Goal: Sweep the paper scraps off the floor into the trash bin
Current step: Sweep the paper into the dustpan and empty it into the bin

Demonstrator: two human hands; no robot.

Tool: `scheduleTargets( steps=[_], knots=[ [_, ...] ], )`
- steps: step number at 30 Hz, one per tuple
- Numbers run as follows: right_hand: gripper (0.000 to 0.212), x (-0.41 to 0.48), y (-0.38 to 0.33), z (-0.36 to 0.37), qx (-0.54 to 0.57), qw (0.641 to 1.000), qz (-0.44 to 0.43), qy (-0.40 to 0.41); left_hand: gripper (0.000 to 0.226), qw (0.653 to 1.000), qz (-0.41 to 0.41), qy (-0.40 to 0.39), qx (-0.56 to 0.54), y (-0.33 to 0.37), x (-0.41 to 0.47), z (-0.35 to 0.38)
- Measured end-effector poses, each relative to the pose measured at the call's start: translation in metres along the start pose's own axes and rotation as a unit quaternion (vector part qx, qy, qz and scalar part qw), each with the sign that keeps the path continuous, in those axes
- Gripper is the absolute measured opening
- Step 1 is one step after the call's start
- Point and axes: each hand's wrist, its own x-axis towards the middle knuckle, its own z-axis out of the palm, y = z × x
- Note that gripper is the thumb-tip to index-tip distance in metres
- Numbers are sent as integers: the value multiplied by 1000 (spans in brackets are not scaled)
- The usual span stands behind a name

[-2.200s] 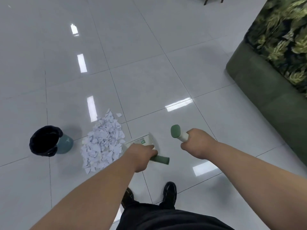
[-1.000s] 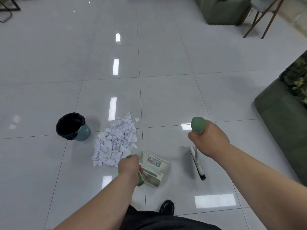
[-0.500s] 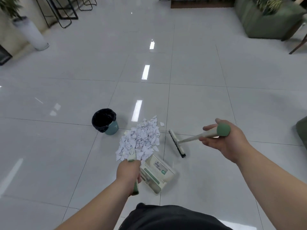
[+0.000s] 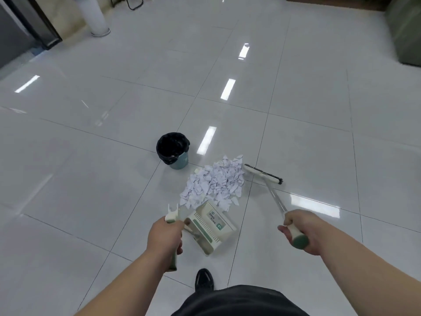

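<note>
A heap of white paper scraps (image 4: 214, 182) lies on the glossy tiled floor. Just left and behind it stands a small teal trash bin (image 4: 174, 150) lined with a black bag. My left hand (image 4: 165, 236) grips the green-and-cream handle of a cream dustpan (image 4: 210, 226), whose mouth touches the near edge of the heap. My right hand (image 4: 298, 229) grips the green-capped handle of a broom. The broom head (image 4: 263, 174) rests on the floor at the heap's far right side.
A black shoe (image 4: 204, 279) stands on the tiles just behind the dustpan. A white pillar base (image 4: 96, 17) and a dark doorway are far left at the back. A green sofa (image 4: 407, 30) fills the far right corner.
The broom head has swung from the near right of the heap to its far right side. The view has turned left, and the dustpan stays at the heap's near edge.
</note>
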Motion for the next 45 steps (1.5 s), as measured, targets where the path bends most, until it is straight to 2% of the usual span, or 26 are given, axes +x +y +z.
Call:
scheduleTargets(
  steps=[3,10,19,25,34,45],
  knots=[
    [28,7,-12,17,4,1000,18,16,7,999,-21,27,-28,-11,17,-28],
    [13,25,-18,61,-79,996,-6,32,4,988,-87,96,-81,-36,61,-74],
    [12,60,-34,113,-139,990,2,21,5,983,-108,112,-95,-44,117,-70],
    [26,53,-8,129,-140,989,54,-5,6,989,-84,75,-95,-30,134,-58],
    [28,-10,-22,113,-196,978,70,-10,9,995,-42,18,-91,7,149,-12],
    [23,-39,-53,77,-219,975,3,26,10,996,-35,20,-80,14,143,0]
  ],
)
